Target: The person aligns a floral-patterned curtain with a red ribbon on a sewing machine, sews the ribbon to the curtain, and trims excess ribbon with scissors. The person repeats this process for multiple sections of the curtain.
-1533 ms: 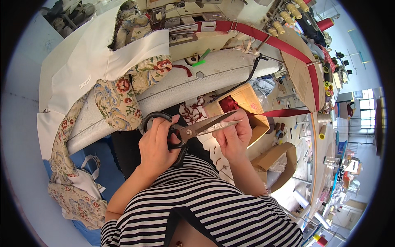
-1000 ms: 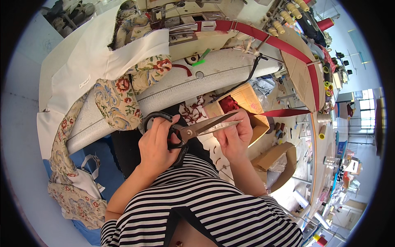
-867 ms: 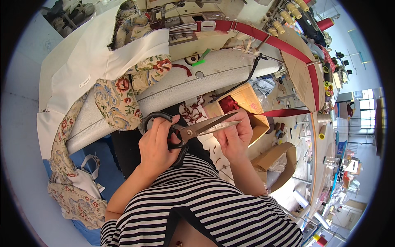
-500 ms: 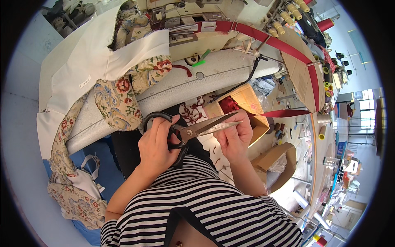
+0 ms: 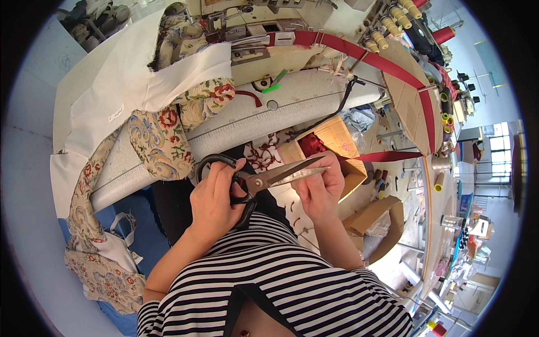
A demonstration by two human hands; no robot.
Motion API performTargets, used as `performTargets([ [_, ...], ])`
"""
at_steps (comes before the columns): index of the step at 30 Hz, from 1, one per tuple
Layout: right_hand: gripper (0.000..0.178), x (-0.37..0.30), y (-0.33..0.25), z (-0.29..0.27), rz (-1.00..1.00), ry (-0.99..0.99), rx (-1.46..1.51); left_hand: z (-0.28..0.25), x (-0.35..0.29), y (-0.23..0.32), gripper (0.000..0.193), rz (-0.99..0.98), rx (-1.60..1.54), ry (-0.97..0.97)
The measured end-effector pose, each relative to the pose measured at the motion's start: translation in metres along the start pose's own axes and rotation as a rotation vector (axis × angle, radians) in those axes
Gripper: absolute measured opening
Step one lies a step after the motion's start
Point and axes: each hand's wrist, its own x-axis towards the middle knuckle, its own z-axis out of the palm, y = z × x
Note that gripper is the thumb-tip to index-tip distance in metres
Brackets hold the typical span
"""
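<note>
My left hand (image 5: pixel 213 196) is closed round the black handles of a large pair of scissors (image 5: pixel 259 182). The blades point right and stand slightly apart. At their tips is my right hand (image 5: pixel 321 188), its fingers curled and pinched together. The blade ends lie against or just in front of these fingers, and whatever the pinch holds is hidden. Beyond the scissors, a floral tapestry cloth (image 5: pixel 161 143) with white backing fabric (image 5: pixel 106 92) lies over the machine table (image 5: pixel 230 126) and hangs down on the left.
A sewing machine (image 5: pixel 264 56) stands at the far side, fed by a dark red strap (image 5: pixel 359 53) curving to the right. Past my right hand are a wooden box (image 5: pixel 353 171) with red material and an open cardboard box (image 5: pixel 396 222). Thread cones (image 5: pixel 393 25) stand at the upper right.
The scissors' blade tips have shifted slightly and the gap between the blades looks a little narrower. Both hands stay nearly in place, and the cloth has not moved.
</note>
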Motion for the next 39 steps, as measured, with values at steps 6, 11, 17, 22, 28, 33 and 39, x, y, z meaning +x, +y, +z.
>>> performTargets([
  [6, 0.015, 0.001, 0.000, 0.000, -0.015, -0.001, -0.007, 0.001, 0.001, 0.001, 0.050, -0.001, -0.003, 0.002],
  [11, 0.014, 0.002, -0.001, 0.001, -0.016, -0.006, 0.000, 0.001, 0.000, 0.001, 0.052, -0.026, -0.029, -0.019],
  [17, 0.012, 0.004, -0.003, 0.006, 0.019, 0.023, -0.032, 0.003, 0.000, -0.001, 0.044, -0.042, -0.027, -0.056],
  [22, 0.015, 0.015, -0.003, 0.004, 0.177, -0.006, 0.394, 0.011, -0.008, -0.006, 0.026, -0.378, -0.469, -0.090],
  [28, 0.015, 0.018, -0.002, -0.001, 0.196, -0.045, 0.488, 0.011, -0.007, -0.011, 0.033, -0.341, -0.290, -0.104],
  [33, 0.022, 0.018, -0.002, -0.004, 0.244, -0.030, 0.449, 0.014, -0.006, -0.009, 0.032, -0.348, -0.316, -0.100],
  [39, 0.026, 0.019, -0.001, -0.005, 0.233, 0.045, 0.522, 0.013, -0.008, -0.008, 0.024, -0.346, -0.331, -0.127],
])
